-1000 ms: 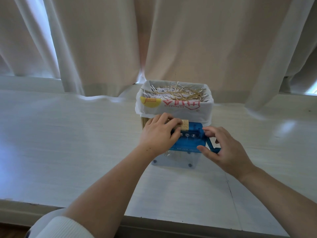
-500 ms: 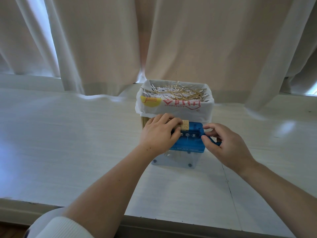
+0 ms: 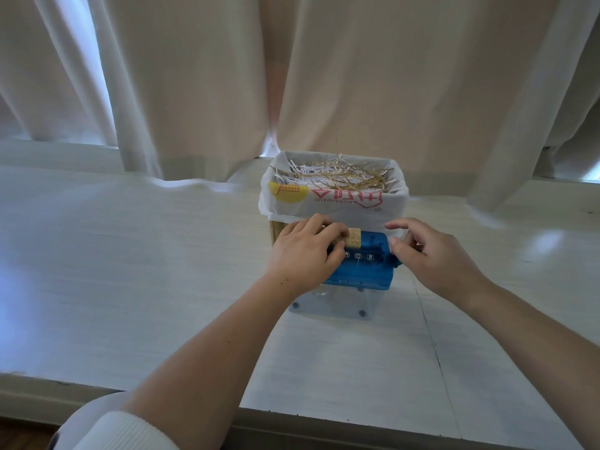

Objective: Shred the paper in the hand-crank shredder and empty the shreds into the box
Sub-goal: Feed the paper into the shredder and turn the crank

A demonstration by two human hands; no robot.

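Paper, change: We see the paper (image 3: pixel 353 238) as a short tan stub in the feed slot. Against the view a second ago, its height shows no difference we can measure.
Crank, change: The crank (image 3: pixel 396 263) has swung from low on the right side up toward the top of its turn. The right hand (image 3: pixel 435 254) has risen with it.
Meaning for the task: We judge that shredding is under way and this sheet is nearly used up. Emptying has not begun.
Paper, appearance: Tan, with small dark print, standing upright. Its left edge lies under the left fingertips.
Paper, location: In the slot at the rear of the shredder (image 3: pixel 360 267), directly in front of the box (image 3: pixel 276 232).
Shredder: A blue head on a clear bin (image 3: pixel 334 303). We cannot tell how many shreds the bin holds.
Left hand (image 3: pixel 305 251): The fingers (image 3: pixel 334 228) curl over the left end of the head and pinch the stub.
Right hand: The fingers curl round the crank handle, which is mostly hidden. The index finger lies straighter above.
Box: Lined with a white printed bag (image 3: pixel 334 199), with white and tan shreds (image 3: pixel 337 177) up to the rim.
Table (image 3: pixel 130 271): Pale surface carrying the shredder and the box, with curtains (image 3: pixel 194 76) behind.
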